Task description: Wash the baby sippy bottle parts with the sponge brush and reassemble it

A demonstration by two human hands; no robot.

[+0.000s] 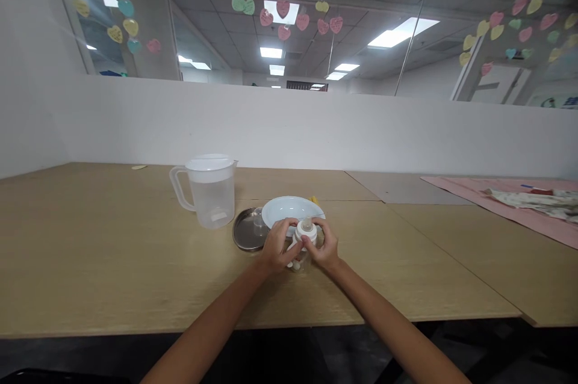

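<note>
Head view, looking forward and down: 2 bare hands meet over a light wooden table [135, 263]. Between them is a clear baby bottle [298, 263], near the table's front edge, with a white collar [299, 230] and a clear teat [307, 224] uppermost. The left hand [275, 247] and the right hand [329, 247] are both curled narrowly around the collar, 1 on each side, thumbs toward the wearer. Whether the bottle's base touches the table cannot be told.

As for progress, the bottle looks put together: collar and teat appear seated on the body. Whether the collar is tight or loose does not show. The teat is uncovered; a small clear cup [258, 216], perhaps its cap, sits apart on a round metal tray [244, 244].

Just behind the hands is a pale oval basin [289, 207], beside the tray. Left of the tray stands a lidded translucent pitcher [212, 200]. Far right, a patterned cloth [537, 202] lies on a pink sheet [456, 185].
</note>
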